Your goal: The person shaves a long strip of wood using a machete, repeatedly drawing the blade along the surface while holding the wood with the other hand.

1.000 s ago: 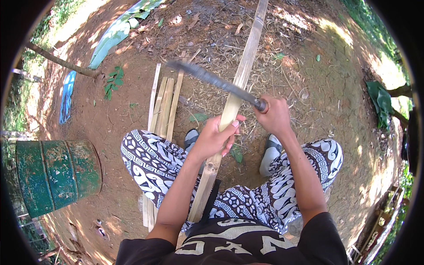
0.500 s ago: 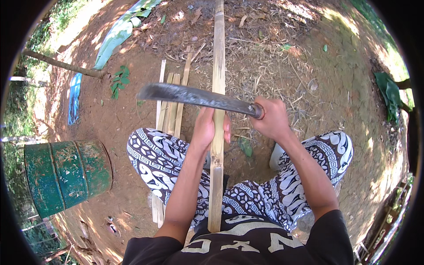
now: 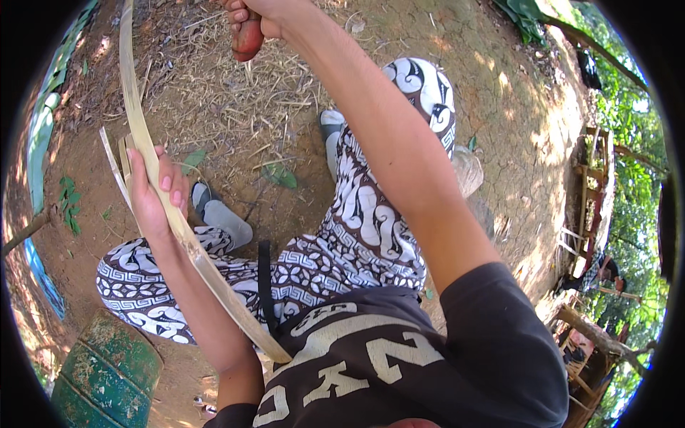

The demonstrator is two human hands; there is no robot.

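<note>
A long pale bamboo strip (image 3: 207, 265) runs from my waist, where its near end rests against my shirt, up past the top left edge of the view. My left hand (image 3: 151, 203) is wrapped round it about midway, with the fingers curled over from its right side. At the top of the view, my right hand (image 3: 265, 13) is stretched far forward, closed on the machete, whose reddish handle butt (image 3: 247, 43) sticks out below the fist. The blade lies out of view, so whether it touches the strip cannot be seen.
Several thin cut strips (image 3: 114, 167) lie on the soil beyond my left knee. A rusty green drum (image 3: 110, 371) stands at the lower left. Dry shavings (image 3: 235, 107) litter the ground ahead. At the far right are wooden structures (image 3: 596, 192) and a person (image 3: 606, 274).
My right hand has moved far forward with the machete, its blade leaving the view. The head view has turned, so the strip now slants left. The left hand still grips the strip.
</note>
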